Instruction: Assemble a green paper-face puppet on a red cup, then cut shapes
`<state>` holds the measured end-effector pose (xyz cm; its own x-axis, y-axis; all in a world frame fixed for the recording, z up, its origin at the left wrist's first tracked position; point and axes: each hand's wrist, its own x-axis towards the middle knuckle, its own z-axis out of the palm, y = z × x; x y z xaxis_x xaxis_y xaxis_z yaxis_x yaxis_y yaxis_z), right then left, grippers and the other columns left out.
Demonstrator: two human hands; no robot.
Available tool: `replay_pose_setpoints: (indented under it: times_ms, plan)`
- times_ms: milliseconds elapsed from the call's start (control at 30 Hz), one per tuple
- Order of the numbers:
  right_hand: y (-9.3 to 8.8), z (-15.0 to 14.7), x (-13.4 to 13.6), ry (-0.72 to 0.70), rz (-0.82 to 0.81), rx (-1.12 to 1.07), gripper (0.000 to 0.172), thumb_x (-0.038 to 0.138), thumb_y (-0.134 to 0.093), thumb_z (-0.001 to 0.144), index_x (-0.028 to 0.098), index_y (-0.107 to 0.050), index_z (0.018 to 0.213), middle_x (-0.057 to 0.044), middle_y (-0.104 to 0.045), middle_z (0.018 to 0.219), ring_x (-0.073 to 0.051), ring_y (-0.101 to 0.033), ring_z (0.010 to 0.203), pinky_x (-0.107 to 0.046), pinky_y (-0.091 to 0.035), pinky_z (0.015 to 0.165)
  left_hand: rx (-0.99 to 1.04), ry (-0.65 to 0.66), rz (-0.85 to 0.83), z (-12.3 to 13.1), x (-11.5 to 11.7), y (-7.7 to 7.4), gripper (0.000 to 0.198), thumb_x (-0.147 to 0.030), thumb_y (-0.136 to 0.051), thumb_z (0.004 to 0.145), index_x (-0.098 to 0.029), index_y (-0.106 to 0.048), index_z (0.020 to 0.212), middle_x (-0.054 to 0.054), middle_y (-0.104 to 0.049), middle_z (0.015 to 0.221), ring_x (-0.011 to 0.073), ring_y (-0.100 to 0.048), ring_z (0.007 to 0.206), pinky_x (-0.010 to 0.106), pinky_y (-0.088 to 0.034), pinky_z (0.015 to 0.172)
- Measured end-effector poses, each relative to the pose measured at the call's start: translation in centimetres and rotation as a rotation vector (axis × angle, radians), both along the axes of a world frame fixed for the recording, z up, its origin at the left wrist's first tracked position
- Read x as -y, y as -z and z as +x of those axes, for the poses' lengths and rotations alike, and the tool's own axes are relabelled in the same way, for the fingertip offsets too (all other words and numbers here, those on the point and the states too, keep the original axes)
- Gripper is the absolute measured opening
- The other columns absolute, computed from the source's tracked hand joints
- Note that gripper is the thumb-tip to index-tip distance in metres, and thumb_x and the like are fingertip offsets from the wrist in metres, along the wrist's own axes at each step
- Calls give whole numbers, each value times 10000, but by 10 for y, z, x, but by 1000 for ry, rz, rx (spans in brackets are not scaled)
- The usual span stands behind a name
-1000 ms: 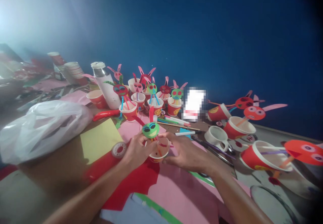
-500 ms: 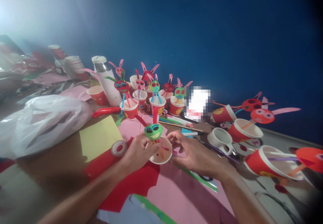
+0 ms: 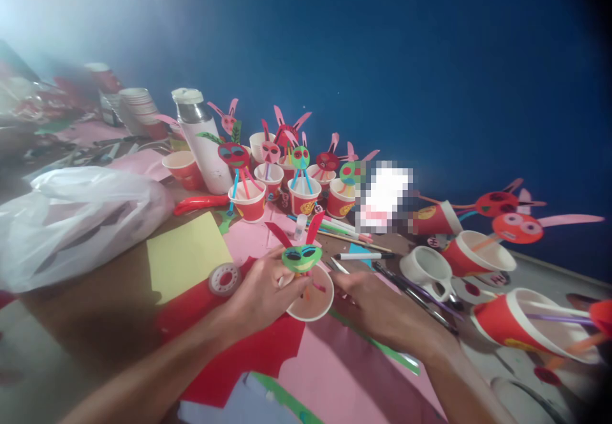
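Observation:
My left hand pinches a paper figure by its stem, just below the head. The figure has a green face, blue-lidded eyes and two red ears. Under it stands a paper cup with a white rim, seen from above; thin coloured strips reach down into it. To the right of the cup, my right hand is closed, palm down, around what look like scissors, with a pointed metal blade showing past the fingers. The handles are hidden under the hand.
Several cups with paper bug figures stand behind, beside a white flask. At left lie a plastic bag, yellow paper and a tape roll. Right are pens, a white mug and tilted cups.
My right hand has moved down beside the cup and closed, and a pointed blade now shows at its fingers. The figure's head has tipped in my left hand. The view has shifted slightly.

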<state>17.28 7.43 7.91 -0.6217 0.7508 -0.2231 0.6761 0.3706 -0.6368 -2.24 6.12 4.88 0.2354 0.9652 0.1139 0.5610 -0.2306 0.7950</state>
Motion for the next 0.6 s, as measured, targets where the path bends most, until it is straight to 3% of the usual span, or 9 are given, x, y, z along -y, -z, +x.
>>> replay_pose_setpoints:
  times_ms: [233,367,600]
  plan:
    - [7,0,0,-71,147,149,296,256,-424,916,166,-603,698,-37,-635,650,-165,-596,640,-227,-318,530,54,26,-38,2,-1,-1,274,-204,-533,806,-156,-536,536,-10,-572,640,127,-522,652,226,-396,614]
    - [6,1,-1,-92,120,134,273,213,-425,906,167,-630,732,-38,-650,681,-152,-594,659,-221,-325,556,65,39,-20,2,0,-1,242,-172,-521,808,-157,-534,566,-16,-580,664,119,-519,653,225,-391,619]
    - [8,2,-1,-96,105,89,296,298,-423,917,164,-665,812,-73,-682,772,-175,-593,694,-242,-355,622,52,63,10,2,-1,-1,246,-166,-506,823,-159,-517,578,-15,-585,715,117,-515,679,230,-397,658]
